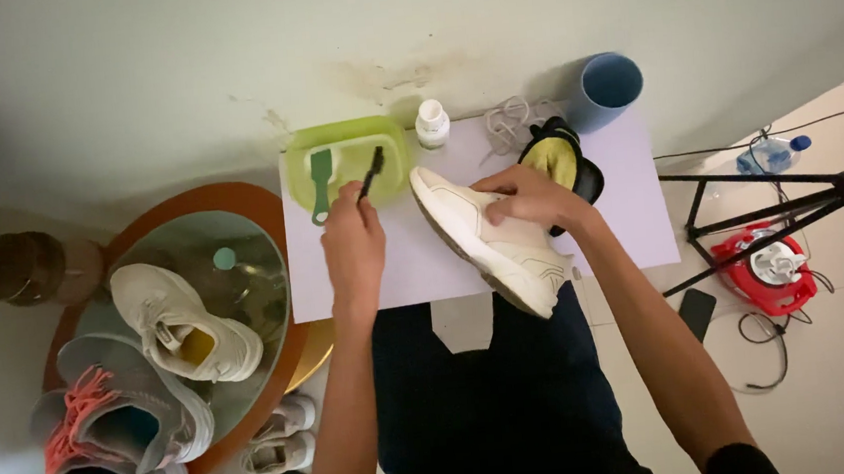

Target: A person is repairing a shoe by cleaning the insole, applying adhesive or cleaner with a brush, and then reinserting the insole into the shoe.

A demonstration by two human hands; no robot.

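So the whole thing hinges on where the small black-bristled brush (371, 174) sits compared to the off-white mesh sneaker (488, 240). The brush is up and left of frame centre, its tip dipped over the lime-green plastic tub (389, 141). The sneaker lies to the right of it, near but not touching. Its long axis runs diagonally, from upper left beside the tub down to lower right, where one end hangs over the edge of the white rectangular board (622, 221). It's tipped on its side with the pale rubber sole facing the brush side.

The left hand (353, 244) has its fingers curled tight around the brush handle, so it's the nearer one to the tub. The right hand (529, 196) is clamped over the sneaker's upper near the middle, fingers pressed together, pinning it to the board.

Material-wise: the sneaker looks like soft knit with a smooth sole, and the tub is glossy translucent plastic with a green plastic scraper-type tool (320, 183) lying in it. Behind are a small white bottle (431, 122), a loose tangle of white laces (509, 120), a black-and-yellow glove-like thing (558, 156) and a light blue plastic cup (607, 86) on its side.
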